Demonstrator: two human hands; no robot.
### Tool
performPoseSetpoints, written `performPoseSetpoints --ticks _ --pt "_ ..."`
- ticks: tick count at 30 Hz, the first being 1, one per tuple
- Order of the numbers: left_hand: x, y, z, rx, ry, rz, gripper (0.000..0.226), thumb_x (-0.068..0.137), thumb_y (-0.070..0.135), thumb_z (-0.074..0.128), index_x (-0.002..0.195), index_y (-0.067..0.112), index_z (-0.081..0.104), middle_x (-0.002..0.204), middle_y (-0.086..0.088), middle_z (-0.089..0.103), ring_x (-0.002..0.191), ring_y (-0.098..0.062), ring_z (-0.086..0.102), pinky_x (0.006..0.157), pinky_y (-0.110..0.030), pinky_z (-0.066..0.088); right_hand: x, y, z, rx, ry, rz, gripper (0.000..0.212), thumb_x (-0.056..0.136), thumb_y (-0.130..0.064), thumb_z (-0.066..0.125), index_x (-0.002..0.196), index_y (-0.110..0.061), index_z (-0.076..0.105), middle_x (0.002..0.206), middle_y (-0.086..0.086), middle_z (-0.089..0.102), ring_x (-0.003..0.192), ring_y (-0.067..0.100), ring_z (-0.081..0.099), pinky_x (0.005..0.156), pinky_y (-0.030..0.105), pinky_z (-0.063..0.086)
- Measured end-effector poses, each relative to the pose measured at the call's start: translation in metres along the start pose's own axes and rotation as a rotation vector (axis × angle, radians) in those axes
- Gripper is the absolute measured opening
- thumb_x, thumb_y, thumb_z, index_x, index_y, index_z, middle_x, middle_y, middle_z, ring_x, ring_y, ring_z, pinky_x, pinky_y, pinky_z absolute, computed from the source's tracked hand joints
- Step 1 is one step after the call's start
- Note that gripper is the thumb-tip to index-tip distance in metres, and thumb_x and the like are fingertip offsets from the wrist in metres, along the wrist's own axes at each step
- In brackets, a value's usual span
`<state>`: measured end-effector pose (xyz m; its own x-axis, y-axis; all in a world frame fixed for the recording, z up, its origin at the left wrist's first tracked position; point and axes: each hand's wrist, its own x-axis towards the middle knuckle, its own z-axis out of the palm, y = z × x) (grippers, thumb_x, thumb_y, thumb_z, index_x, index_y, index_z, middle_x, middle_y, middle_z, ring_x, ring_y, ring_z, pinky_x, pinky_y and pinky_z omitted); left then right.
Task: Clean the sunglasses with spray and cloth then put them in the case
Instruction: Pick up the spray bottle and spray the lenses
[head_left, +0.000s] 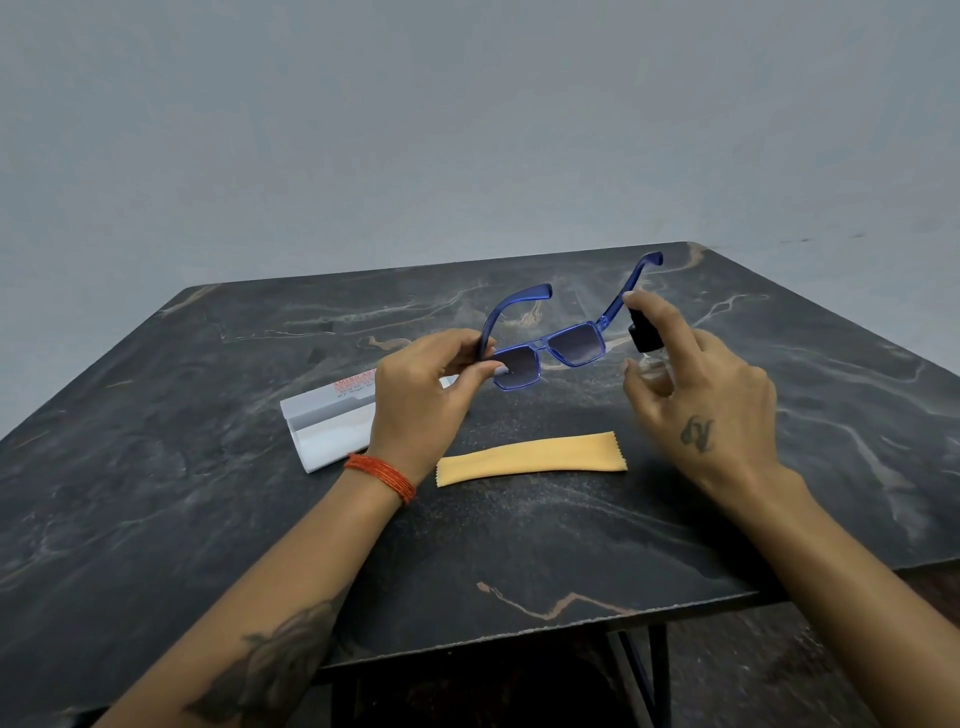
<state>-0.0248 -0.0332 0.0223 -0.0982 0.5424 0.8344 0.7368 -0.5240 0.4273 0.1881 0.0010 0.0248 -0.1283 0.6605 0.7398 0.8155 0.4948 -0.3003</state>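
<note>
Holding the sunglasses (545, 351) up over the counter (208, 509), your left hand (426, 384) pinches the frame at its left corner, thumb and fingers curled around the hinge, arms unfolded and pointing away from you. Your right hand (696, 384) is wrapped around the small spray bottle (647, 351) just beside the right lens, with the forefinger resting on top of the black nozzle — the nozzle appears aimed at the lenses, though no mist is visible and you cannot tell from this view whether the lenses are wet yet.

By my reading, you are at the spraying step, so the task is early. The folded yellow cloth (532, 457) lies flat on the counter below the sunglasses, nearer to you and between your wrists, and looks untouched. The white case (324, 426) sits to the left, partly hidden behind your left wrist; its near end looks open, but that is hard to confirm.

What seems left — finish wetting both lenses, set the bottle down, pick up the cloth and wipe each lens, fold the arms in, then slide the sunglasses into the case. Keep your pinch on the frame and not on the lens, since a fingerprint there would undo the wiping.
</note>
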Motion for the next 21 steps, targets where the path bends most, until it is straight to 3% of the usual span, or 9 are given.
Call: performPoseSetpoints --ticks 5,10,21 --pt "-0.0004 -0.0017 -0.0005 0.005 -0.002 -0.007 0.015 0.071 0.01 0.076 0.084 0.004 0.07 0.079 -0.006 0.072 0.077 -0.008 0.064 0.071 -0.02 0.054 0.0006 -0.0001 -0.0017 0.005 0.001 0.025 0.06 0.083 -0.02 0.062 0.127 -0.046 0.03 0.077 0.006 0.061 0.059 0.035 0.059 0.055 0.028 0.036" --pt "-0.0003 -0.0022 -0.0004 0.014 -0.006 -0.014 0.016 0.071 0.01 0.077 0.085 0.004 0.07 0.08 -0.006 0.072 0.077 -0.008 0.064 0.071 -0.019 0.054 0.0005 -0.0002 -0.0021 -0.025 0.031 0.007 0.073 0.082 -0.021 0.064 0.137 -0.048 0.022 0.073 0.006 0.058 0.053 0.033 0.054 0.052 0.025 0.032" --pt "0.0004 -0.0031 -0.0003 0.042 -0.01 -0.011 0.017 0.07 0.009 0.077 0.085 0.004 0.07 0.08 -0.006 0.072 0.079 -0.008 0.063 0.072 -0.016 0.053 0.0011 0.0053 0.0007 -0.008 0.073 0.019 0.062 0.085 -0.023 0.06 0.131 -0.046 0.027 0.079 0.005 0.063 0.063 0.034 0.06 0.055 0.028 0.037"
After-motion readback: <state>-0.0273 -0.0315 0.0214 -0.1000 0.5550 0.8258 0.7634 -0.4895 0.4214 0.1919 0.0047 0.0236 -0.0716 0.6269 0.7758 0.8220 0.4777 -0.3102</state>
